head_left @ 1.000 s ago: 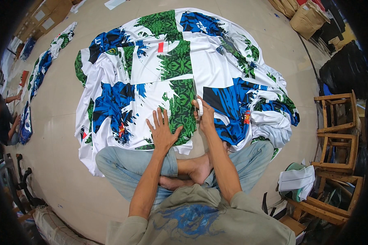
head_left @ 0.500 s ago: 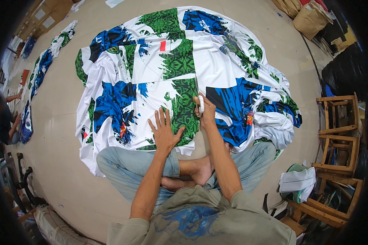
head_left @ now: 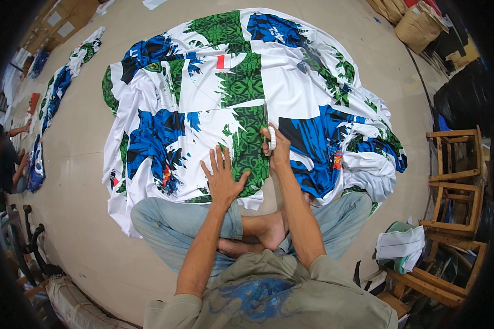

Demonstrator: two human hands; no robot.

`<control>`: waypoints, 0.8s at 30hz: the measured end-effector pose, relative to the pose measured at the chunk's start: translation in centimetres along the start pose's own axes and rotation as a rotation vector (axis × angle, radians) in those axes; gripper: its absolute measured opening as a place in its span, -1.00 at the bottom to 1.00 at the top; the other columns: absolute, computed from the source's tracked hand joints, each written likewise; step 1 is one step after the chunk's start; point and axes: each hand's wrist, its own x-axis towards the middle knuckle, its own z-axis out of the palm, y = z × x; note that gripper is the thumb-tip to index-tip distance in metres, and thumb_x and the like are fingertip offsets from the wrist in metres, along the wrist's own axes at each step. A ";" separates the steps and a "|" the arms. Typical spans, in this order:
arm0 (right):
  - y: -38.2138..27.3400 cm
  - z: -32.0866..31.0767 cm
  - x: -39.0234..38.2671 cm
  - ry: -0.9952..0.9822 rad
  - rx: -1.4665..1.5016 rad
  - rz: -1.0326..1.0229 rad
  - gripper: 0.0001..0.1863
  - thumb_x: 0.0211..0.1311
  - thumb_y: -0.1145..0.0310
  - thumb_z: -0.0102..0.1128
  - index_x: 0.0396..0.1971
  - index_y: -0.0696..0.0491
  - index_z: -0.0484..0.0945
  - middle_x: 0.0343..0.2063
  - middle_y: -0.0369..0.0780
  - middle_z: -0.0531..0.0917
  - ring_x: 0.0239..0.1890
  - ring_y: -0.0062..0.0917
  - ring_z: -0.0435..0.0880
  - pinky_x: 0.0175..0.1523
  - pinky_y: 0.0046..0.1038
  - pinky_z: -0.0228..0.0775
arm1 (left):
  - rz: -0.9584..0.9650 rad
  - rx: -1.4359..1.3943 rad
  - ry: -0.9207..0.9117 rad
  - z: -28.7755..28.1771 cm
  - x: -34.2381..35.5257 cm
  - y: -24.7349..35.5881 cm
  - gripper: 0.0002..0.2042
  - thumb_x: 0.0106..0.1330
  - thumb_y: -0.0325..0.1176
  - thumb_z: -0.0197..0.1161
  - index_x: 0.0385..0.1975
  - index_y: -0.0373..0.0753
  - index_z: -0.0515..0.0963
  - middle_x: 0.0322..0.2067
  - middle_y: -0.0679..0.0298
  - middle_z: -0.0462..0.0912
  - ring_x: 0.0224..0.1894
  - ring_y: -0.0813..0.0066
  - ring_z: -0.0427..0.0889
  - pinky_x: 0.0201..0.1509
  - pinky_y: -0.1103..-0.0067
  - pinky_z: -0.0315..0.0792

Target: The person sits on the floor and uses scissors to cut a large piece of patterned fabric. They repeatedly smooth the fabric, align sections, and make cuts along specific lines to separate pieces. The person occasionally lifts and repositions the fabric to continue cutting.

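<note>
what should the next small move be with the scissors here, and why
Probably a short cut forward along the right edge of the green-patterned strip: the right hand holds the white-handled scissors pointing up that edge, bare floor shows in the gap below, the cloth ahead looks joined, and the left hand lies flat on the fabric.

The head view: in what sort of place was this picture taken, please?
Probably a garment workshop: green, blue and white printed fabric is spread over the floor, more printed cloth lies to the left, and cardboard boxes are at the upper left.
</note>
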 end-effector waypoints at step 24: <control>3.8 3.0 1.2 0.065 0.200 -0.105 -0.42 0.20 0.47 0.27 0.24 0.20 0.38 -0.33 -0.20 0.72 -0.70 -0.68 0.44 -0.65 -0.66 0.19 | -0.006 -0.002 -0.001 0.0 0.0 0.0 -0.06 0.19 0.30 0.12 0.41 -0.31 0.09 0.46 0.02 -0.06 0.52 0.06 -0.21 0.45 -0.08 -0.40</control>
